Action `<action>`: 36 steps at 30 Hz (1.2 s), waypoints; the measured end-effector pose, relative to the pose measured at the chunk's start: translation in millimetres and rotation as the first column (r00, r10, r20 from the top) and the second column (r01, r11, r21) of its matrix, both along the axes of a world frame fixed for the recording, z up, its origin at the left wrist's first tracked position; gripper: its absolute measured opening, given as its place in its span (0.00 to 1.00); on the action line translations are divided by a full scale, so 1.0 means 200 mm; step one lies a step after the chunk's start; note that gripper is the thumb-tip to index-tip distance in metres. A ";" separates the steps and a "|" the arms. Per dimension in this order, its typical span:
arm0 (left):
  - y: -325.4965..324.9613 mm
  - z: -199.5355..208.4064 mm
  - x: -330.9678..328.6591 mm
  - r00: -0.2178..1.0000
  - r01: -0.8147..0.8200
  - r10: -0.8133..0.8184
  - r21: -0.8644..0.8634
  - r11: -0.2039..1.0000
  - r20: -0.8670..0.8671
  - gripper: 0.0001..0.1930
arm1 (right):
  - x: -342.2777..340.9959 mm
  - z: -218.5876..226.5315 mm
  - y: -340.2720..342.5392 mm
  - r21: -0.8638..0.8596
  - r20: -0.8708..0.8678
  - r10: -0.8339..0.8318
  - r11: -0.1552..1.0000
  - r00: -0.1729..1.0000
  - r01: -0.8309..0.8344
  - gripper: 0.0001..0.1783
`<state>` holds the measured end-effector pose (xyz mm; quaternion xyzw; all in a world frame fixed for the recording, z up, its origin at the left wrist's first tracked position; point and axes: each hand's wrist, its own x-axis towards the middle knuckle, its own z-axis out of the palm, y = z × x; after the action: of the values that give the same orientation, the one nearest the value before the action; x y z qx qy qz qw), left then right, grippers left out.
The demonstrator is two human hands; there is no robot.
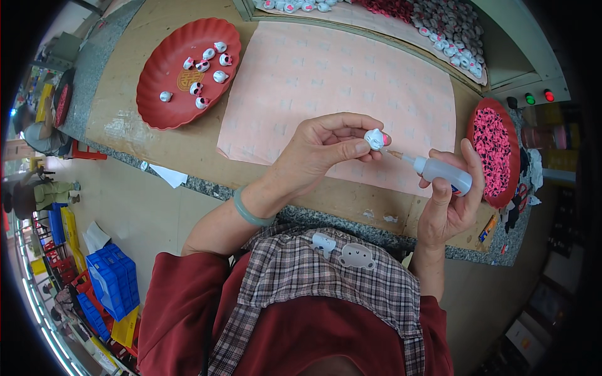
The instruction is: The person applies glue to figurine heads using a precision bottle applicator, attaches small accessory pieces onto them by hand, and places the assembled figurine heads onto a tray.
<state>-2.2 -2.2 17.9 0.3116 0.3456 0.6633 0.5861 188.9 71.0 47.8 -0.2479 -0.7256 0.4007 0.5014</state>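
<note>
Between the thumb and fingers of my left hand [326, 147] is a small white cat-head figurine [375, 139] with a bit of pink at its side. My right hand [454, 194] grips a translucent squeeze bottle [444, 175], tilted so its narrow tip meets or nearly meets the figurine's lower right side; I cannot tell if they touch. Both hands are above a pale pink sheet [332, 75] on the table. To the left, a red scalloped plate [150, 94] carries several similar white heads, some with pink and black parts. At the right stands a red tray [471, 131] heaped with small pink-and-black pieces [492, 153].
A shelf [351, 28] at the back bears many white, grey and red pieces. Green and red lights [539, 97] glow on its right post. An orange tube [487, 228] lies at the table's right. Blue crates [113, 279] stand on the floor at left, where other people [41, 135] sit farther off.
</note>
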 end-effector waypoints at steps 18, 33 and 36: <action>-0.01 -0.01 0.00 0.998 0.054 -0.052 -0.053 0.997 0.032 0.15 | -0.01 -0.02 0.01 0.090 0.066 -0.026 0.996 0.997 0.020 0.29; -0.01 -0.01 0.00 0.990 0.058 -0.050 -0.055 0.997 0.130 0.13 | 0.02 -0.04 -0.02 0.248 0.091 -0.071 0.968 0.993 0.047 0.30; -0.01 -0.01 -0.01 0.988 0.053 -0.044 -0.055 0.997 0.150 0.12 | 0.03 -0.03 -0.02 0.287 0.127 -0.077 0.957 0.989 0.038 0.30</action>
<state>-3.3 -3.3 15.7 0.2523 0.3127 0.6598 0.6349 194.8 67.5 42.4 -0.2215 -0.8007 0.2599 0.4922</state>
